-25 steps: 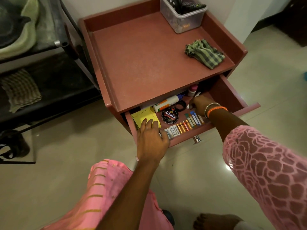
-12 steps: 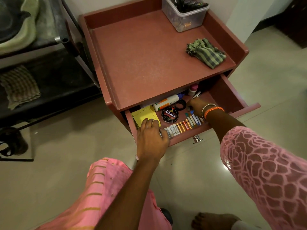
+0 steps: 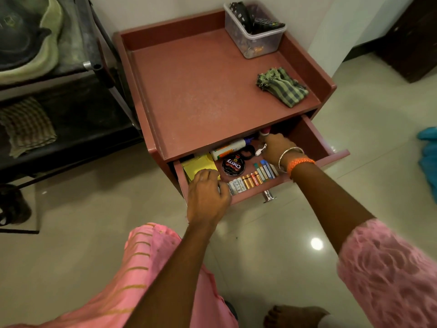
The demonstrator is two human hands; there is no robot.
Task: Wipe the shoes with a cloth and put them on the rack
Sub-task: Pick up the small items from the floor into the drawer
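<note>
Both hands in open drawer (image 3: 316, 136): left hand (image 3: 208, 197) front edge, right hand (image 3: 275, 147) back.

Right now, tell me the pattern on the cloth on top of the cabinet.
Green and dark checks on the cloth, clearest in the head view.

A home interior: polished tile floor (image 3: 272, 252), a red-brown bedside cabinet (image 3: 208, 91) against the far wall, its open drawer (image 3: 314, 138) holding household oddments, batteries (image 3: 246, 181) and a shoe-polish tin (image 3: 233, 165).
</note>
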